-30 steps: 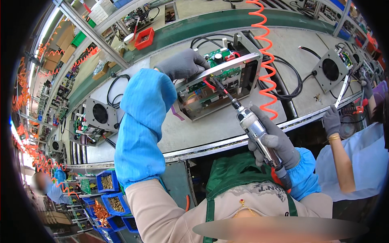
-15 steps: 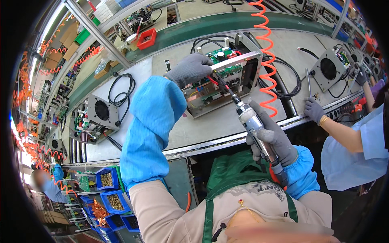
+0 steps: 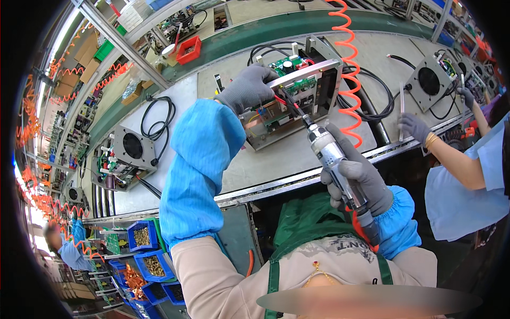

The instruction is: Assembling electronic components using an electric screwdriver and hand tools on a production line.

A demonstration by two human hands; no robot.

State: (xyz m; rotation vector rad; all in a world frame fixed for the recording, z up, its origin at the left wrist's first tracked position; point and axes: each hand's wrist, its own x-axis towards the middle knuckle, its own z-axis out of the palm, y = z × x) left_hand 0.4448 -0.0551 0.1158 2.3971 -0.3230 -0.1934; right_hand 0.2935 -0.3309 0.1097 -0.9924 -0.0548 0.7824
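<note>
A metal chassis with green circuit boards and red wires stands on the bench in front of me. My left hand, in a grey glove, is closed on its upper left corner, by the end of a pale metal bar. Its fingertips are partly hidden there. My right hand, gloved too, is wrapped round a silver air screwdriver. The tool slants up and left, its bit reaching into the chassis just under the bar. What the tip touches is too small to tell.
A coiled orange air hose hangs right of the chassis. Fan units with black cables stand on both sides. Blue bins of small metal parts sit lower left. At right, a co-worker's gloved hand holds a rod-like tool.
My hands keep nearly the same places; the screwdriver has shifted slightly up and left. The co-worker's near hand has moved a little, and their rod-like tool stands more upright.
</note>
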